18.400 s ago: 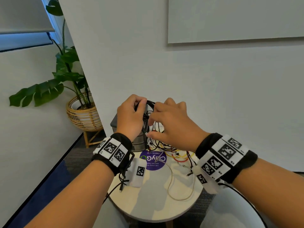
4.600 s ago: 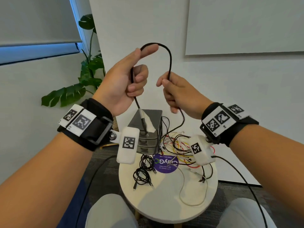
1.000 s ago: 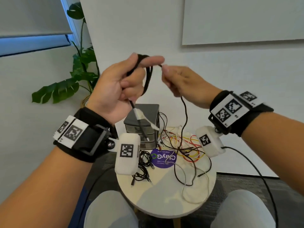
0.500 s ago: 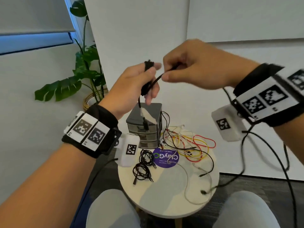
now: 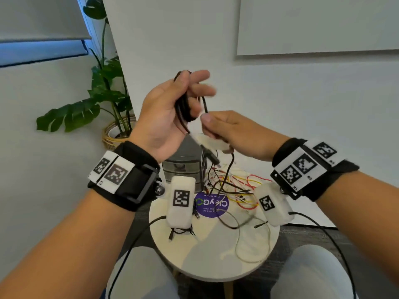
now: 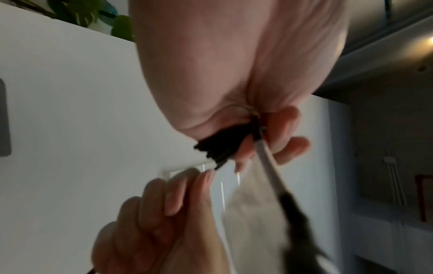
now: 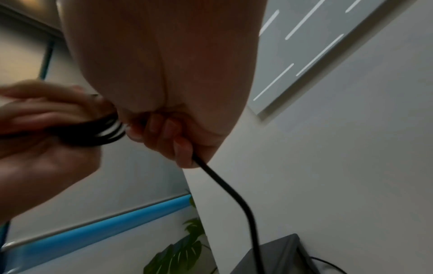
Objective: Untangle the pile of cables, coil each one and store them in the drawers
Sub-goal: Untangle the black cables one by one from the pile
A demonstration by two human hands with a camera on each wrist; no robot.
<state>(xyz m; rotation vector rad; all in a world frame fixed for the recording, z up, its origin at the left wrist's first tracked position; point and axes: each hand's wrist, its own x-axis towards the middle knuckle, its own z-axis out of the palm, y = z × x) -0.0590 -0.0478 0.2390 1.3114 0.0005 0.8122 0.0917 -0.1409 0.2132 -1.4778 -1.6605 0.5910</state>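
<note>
Head view: we've got two hands up over the table, both on one black cable.

Our left hand (image 5: 170,108) is raised palm-in, fingers curled round several loops of the black cable (image 5: 183,108); our right hand (image 5: 233,130) sits just below it, pinching the free run of that cable. Below, one grey drawer unit (image 5: 183,167) sits shut on the round table (image 5: 216,262), beside a tangled pile of cables (image 5: 233,186) and one coiled black cable (image 5: 181,230).

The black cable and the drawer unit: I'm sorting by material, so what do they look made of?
Black cable: flexible rubber or plastic jacket, matte; it bends into tight loops in the left hand. Drawer unit: probably grey plastic with a smooth, dull sheen.
</note>
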